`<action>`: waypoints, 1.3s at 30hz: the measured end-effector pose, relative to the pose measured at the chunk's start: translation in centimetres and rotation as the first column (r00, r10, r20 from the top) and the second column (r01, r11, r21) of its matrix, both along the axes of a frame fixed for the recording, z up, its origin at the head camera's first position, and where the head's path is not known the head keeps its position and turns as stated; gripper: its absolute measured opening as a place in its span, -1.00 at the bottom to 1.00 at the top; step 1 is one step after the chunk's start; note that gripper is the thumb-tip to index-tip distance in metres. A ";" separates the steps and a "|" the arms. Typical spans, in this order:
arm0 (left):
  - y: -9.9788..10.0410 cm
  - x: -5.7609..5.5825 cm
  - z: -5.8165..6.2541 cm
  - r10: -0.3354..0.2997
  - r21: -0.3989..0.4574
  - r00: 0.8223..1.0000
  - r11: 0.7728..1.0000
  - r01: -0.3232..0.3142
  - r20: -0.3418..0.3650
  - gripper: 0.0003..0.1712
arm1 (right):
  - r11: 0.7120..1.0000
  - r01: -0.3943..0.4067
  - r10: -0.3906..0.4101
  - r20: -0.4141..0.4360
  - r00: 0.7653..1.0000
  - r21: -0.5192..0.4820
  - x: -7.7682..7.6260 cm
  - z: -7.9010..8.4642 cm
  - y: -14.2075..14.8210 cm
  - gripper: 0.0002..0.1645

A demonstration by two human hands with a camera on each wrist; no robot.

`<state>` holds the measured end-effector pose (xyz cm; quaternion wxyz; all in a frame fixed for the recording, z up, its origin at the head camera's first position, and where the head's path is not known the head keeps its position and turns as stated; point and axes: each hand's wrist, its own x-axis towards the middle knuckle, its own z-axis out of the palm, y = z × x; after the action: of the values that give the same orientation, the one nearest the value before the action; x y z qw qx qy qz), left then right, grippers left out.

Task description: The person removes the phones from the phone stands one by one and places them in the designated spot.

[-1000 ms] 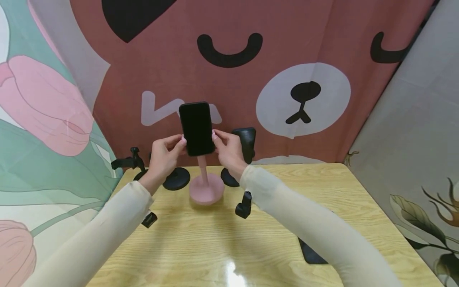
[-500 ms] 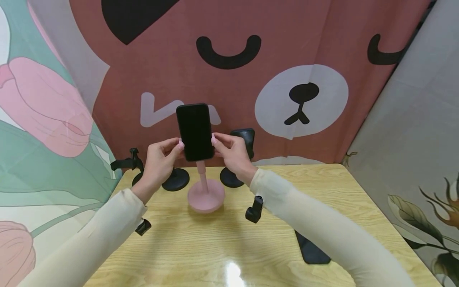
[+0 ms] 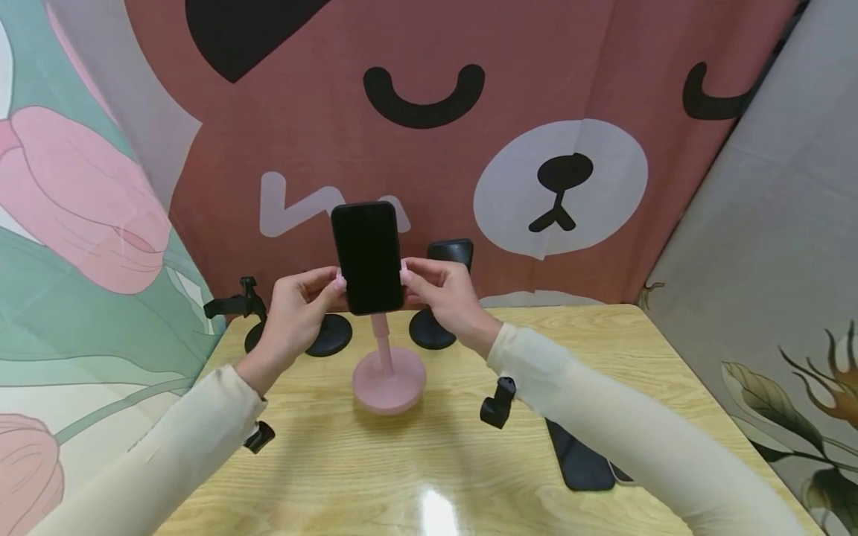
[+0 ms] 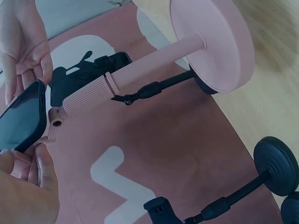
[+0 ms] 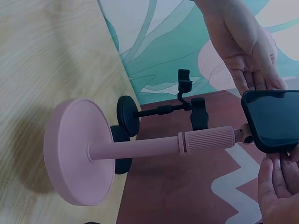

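A black phone [image 3: 367,257] sits upright, dark screen towards me, at the top of a pink phone stand [image 3: 389,380] with a round base and ribbed post. My left hand [image 3: 295,305] pinches the left side of the stand's holder at the phone's lower edge. On the opposite side my right hand [image 3: 456,298] pinches in the same way, its thumb in front. In the left wrist view the stand's pink post [image 4: 154,63] runs from behind the phone [image 4: 23,116] to the base. A shadow falls beneath the base; whether it touches the table I cannot tell.
Several black stands stand at the table's back: one base [image 3: 330,336] by my left hand, another base [image 3: 432,330] behind my right, and a clip stand [image 3: 244,304] far left. Two phones, one a dark phone [image 3: 582,458], lie partly under my right sleeve. Printed cloth [image 3: 429,171] hangs behind.
Both hands and the pink stand with its phone have come nearer to me and lower in view. My right forearm has shifted right, uncovering more of the phones on the table.
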<state>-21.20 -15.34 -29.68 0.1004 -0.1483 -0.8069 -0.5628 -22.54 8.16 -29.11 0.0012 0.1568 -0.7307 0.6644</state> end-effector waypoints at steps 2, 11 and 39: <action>0.1 0.1 -0.1 -0.015 0.009 1.000 1.000 0.015 -0.010 -0.58 | 1.000 -0.009 0.009 -0.008 1.000 0.010 0.2 0.0 0.3 -0.58; 0.8 1.0 -0.5 -0.051 -0.010 0.998 0.999 0.051 -0.045 -0.64 | 0.999 -0.020 0.022 -0.064 0.998 0.036 1.3 -0.6 1.7 -0.59; 4.2 2.0 -3.5 -0.127 -0.019 0.988 0.992 0.126 -0.091 -0.82 | 0.991 -0.024 0.034 -0.074 0.997 0.134 3.5 -3.1 6.2 -0.57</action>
<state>-19.18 -11.14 -33.22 0.1004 -0.2256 -0.7942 -0.5553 -19.04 14.38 -32.24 0.0089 0.1924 -0.7705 0.6077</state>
